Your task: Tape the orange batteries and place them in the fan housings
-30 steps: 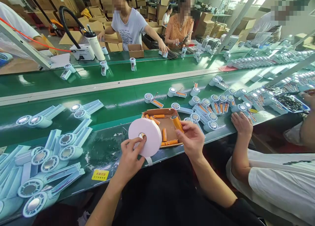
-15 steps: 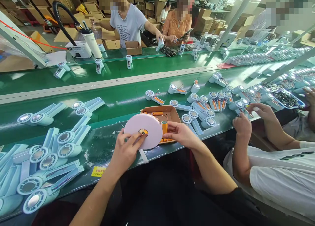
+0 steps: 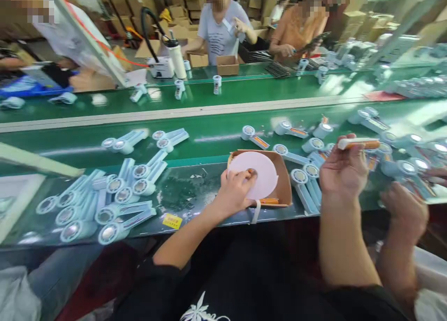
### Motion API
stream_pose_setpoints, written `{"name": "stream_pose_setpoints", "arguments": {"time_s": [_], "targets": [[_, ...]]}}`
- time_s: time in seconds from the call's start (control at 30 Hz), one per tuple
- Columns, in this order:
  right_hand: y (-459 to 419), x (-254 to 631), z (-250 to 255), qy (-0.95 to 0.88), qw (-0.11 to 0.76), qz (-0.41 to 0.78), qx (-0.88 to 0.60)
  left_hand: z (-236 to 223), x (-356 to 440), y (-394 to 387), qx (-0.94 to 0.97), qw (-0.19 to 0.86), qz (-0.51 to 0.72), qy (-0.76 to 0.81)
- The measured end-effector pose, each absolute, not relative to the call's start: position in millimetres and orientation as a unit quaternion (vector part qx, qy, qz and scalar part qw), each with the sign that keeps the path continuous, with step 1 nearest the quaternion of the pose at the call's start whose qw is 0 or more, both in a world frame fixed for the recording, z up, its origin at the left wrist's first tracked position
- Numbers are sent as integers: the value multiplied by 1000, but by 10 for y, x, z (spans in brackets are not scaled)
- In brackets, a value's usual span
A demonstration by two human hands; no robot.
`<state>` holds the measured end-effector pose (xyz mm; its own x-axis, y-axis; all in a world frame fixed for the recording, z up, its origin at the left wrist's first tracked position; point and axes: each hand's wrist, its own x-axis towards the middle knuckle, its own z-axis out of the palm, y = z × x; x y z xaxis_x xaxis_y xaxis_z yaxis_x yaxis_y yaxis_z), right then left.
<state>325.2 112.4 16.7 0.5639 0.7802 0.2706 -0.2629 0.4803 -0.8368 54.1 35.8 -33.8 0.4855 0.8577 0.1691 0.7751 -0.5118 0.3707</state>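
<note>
White round tape roll [image 3: 267,174] under left hand [image 3: 237,190], over brown cardboard box [image 3: 285,183]; right hand [image 3: 344,172] raised, holding orange cylindrical battery [image 3: 370,144].

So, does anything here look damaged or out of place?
The bench has pale, ragged marks left of the box, so its surface looks scuffed or worn. I see nothing spilled.

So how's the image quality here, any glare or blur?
Head view: bright glare patches on the green belt, strongest toward the right; a neighbour's hand at far right looks smeared, possibly by motion; the right hand and its orange cylinder are slightly soft; the pale disc has a clearer outline; the yellow label's print is unreadable.
</note>
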Motion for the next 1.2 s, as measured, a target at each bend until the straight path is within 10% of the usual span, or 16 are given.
{"name": "stream_pose_setpoints", "arguments": {"time_s": [0.33, 0.77, 1.2], "targets": [[6, 3730, -561, -267, 684, 390, -556, -170, -1636, 678, 578, 34, 57, 814], [-198, 3975, -646, -251, 684, 373, -575, 308, -2361, 1030, 609, 111, -161, 769], [1956, 2861, -123, -490, 612, 475, -400, -275, 207, 2930, 914, 34, -105, 390]]}}
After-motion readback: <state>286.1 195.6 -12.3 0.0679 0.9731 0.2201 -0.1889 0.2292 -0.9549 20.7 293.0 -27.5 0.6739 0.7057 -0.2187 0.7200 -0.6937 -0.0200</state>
